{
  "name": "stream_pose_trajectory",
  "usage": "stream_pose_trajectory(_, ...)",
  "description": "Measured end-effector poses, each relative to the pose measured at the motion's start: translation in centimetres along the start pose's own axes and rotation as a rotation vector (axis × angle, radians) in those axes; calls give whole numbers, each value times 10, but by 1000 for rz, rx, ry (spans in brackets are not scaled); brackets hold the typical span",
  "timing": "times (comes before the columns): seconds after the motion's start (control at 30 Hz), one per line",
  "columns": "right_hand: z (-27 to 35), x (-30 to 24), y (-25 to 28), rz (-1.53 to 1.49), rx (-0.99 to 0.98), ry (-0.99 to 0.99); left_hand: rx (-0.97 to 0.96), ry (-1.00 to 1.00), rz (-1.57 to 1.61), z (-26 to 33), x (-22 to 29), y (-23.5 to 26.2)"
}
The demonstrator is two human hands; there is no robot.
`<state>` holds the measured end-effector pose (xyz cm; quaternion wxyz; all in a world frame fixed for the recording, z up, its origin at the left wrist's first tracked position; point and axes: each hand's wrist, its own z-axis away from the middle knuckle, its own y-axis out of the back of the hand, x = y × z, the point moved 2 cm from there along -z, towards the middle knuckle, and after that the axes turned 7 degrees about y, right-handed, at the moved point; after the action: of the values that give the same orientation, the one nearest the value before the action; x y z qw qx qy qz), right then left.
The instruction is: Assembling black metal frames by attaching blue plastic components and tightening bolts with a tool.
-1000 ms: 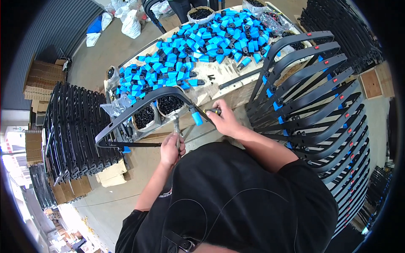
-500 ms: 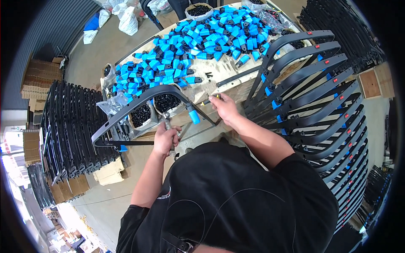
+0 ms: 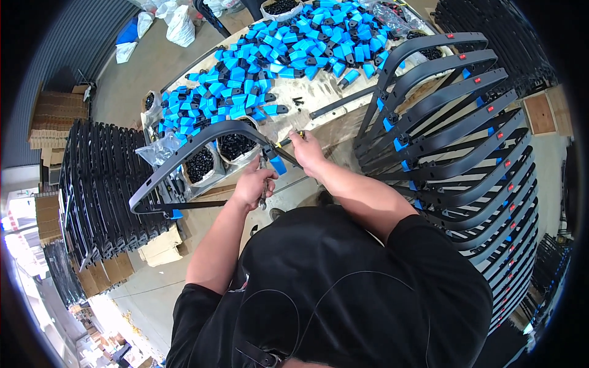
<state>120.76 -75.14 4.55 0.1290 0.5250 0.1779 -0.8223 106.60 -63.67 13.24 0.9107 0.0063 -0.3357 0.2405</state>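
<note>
A black curved tubular frame (image 3: 184, 147) stands in front of me at the near edge of the workbench, with a blue plastic cap (image 3: 278, 165) near its right end. My left hand (image 3: 253, 186) is closed around a silver wrench (image 3: 263, 203), whose upper end reaches beside the frame next to that cap. To the right of the frame's end, my right hand (image 3: 308, 153) is closed on a tool with a black-and-yellow handle (image 3: 300, 134). Most of this handle is hidden by the fingers, and its exact kind cannot be made out.
Blue-and-black plastic parts (image 3: 245, 80) are heaped on the workbench (image 3: 294, 113). Sacks of small black pieces (image 3: 236, 146) stand at its near edge. Black curved frames (image 3: 454, 147) are lined up at the right, and a stack of black frames (image 3: 101, 190) stands at the left.
My right hand has moved left, closer to the frame's end, with its tool. My left hand and the wrench have shifted slightly up and right, closer to the blue cap.
</note>
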Motion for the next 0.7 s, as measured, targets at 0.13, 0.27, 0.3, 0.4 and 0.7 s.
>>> stream_pose_trajectory(0.13, 1, 1, -1, -56, -22, -40, -77, 67, 74, 7, 15, -2)
stream_pose_trajectory(0.27, 0, -2, 2, 20, -41, -8, -119, 64, 176, 14, 29, -5)
stream_pose_trajectory(0.3, -1, -4, 5, 55, -87, 80, -99, 132, 295, 11, 30, -3)
stream_pose_trajectory(0.4, -5, -6, 12, 57, -208, 81, -84, 157, 401, 10, 27, -9)
stream_pose_trajectory(0.7, -3, -1, 10, 322, -176, 299, 102, -29, -221, -1, 17, -23)
